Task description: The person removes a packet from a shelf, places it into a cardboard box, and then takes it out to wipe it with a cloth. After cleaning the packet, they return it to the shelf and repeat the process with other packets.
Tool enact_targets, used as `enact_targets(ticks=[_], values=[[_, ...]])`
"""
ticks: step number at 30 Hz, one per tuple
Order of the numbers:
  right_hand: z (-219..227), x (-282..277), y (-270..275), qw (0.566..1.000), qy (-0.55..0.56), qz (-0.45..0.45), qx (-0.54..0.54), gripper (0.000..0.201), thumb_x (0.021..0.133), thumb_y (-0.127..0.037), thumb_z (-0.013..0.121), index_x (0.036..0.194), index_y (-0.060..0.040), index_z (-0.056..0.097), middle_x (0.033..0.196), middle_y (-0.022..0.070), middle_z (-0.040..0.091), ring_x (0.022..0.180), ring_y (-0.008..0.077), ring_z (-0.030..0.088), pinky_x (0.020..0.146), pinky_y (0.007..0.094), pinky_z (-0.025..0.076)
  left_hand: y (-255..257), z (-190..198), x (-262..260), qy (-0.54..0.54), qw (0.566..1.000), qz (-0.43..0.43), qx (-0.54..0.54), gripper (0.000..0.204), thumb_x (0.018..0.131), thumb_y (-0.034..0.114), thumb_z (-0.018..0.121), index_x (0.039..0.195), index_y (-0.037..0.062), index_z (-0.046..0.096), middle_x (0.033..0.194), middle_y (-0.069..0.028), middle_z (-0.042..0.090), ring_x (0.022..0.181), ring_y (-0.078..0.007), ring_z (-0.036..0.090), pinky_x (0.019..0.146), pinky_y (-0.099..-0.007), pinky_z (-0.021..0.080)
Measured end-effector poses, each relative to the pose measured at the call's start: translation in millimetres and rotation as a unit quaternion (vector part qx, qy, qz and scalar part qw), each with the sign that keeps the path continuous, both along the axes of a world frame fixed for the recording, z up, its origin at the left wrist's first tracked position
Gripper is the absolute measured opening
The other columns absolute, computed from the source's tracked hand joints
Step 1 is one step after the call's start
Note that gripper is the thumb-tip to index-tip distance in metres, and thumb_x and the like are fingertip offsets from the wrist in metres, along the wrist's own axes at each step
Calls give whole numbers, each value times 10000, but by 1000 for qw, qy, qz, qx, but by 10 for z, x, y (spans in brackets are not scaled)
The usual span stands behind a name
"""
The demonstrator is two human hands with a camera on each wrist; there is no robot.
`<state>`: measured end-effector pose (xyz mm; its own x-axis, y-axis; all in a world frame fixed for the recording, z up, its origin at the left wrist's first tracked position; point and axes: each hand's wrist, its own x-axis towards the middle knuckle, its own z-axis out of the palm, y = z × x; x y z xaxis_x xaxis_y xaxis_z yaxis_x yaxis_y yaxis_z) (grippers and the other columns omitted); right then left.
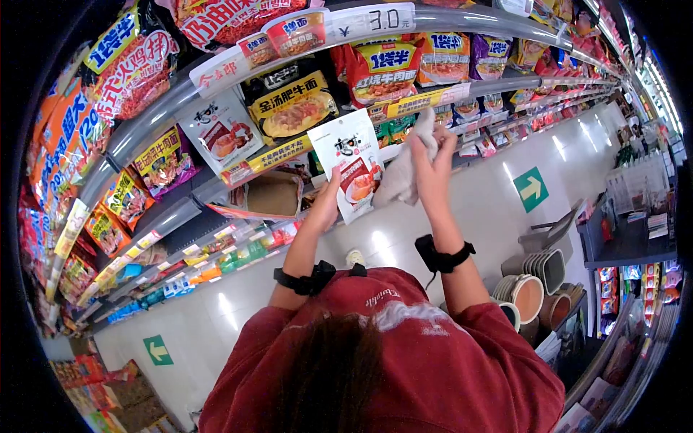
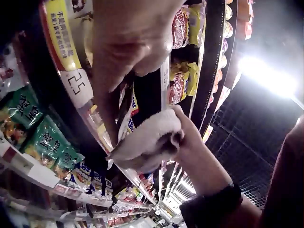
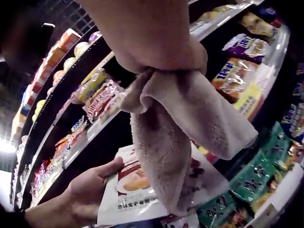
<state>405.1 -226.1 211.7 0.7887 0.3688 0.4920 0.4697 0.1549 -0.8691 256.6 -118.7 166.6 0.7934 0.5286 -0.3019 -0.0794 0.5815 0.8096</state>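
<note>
A white pouch with red print and a food picture [image 1: 349, 169] is pinched at its lower left edge by my left hand [image 1: 325, 202], thumb on the front. In the right wrist view the left hand [image 3: 88, 190] grips that pouch [image 3: 126, 204]. My right hand [image 1: 433, 169] holds a bunched greyish-white cloth [image 1: 398, 177] just right of the pouch. The cloth [image 3: 164, 142] hangs in folds below the right hand and covers part of the pouch in the right wrist view. In the left wrist view the cloth [image 2: 147, 142] is gripped by the right hand [image 2: 187, 137].
Shelves of noodle packets [image 1: 292, 105] curve along the front and left. A similar white pouch [image 1: 220, 133] stands on the shelf, left of a black noodle packet. An open cardboard box [image 1: 273, 196] sits lower down. Stacked buckets [image 1: 527, 297] stand on the right, near a floor arrow [image 1: 531, 189].
</note>
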Motion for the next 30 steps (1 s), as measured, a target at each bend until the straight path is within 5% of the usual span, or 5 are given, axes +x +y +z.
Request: enact_targets(ticks=[6, 10, 22, 27, 30], values=[[125, -535, 437, 963, -228, -11, -145, 497, 771, -253, 535, 1177, -4, 396, 1216, 226, 343, 1123, 382, 314, 936, 445, 252, -111, 118, 94, -38, 991, -33, 121, 640, 874, 507, 264, 1302, 32, 234, 1312, -114, 318, 1190, -212, 344, 984, -335, 287], [106, -640, 398, 954, -259, 26, -149, 516, 728, -189, 528, 1212, -58, 407, 1268, 204, 315, 1153, 387, 287, 943, 456, 246, -122, 337, 47, -83, 996, -15, 16, 646, 869, 531, 231, 1319, 67, 208, 1319, -100, 298, 1204, -214, 314, 984, -336, 279], [-32, -785, -36, 917, -355, 75, -166, 318, 536, -125, 604, 853, -126, 583, 1100, 55, 506, 1021, 313, 424, 829, 418, 341, -70, 462, 41, -163, 986, 11, -30, 777, 791, 666, 185, 1234, 48, 343, 1185, -135, 455, 1058, -228, 475, 887, -351, 397], [-283, -725, -313, 909, -339, 136, -200, 356, 531, -95, 610, 883, -132, 572, 1109, 66, 470, 1019, 301, 422, 843, 423, 343, -33, 399, 46, -153, 981, 102, -59, 376, 840, 162, 530, 1162, 15, 404, 1105, -104, 521, 948, -202, 548, 818, -328, 449], [-488, -568, -445, 927, -266, 154, -216, 346, 553, -57, 577, 896, -108, 562, 1073, 126, 461, 1030, 316, 412, 893, 423, 327, -30, 511, -27, -147, 982, 94, -69, 382, 832, 147, 542, 1160, 9, 401, 1105, -107, 518, 964, -198, 538, 820, -336, 449]])
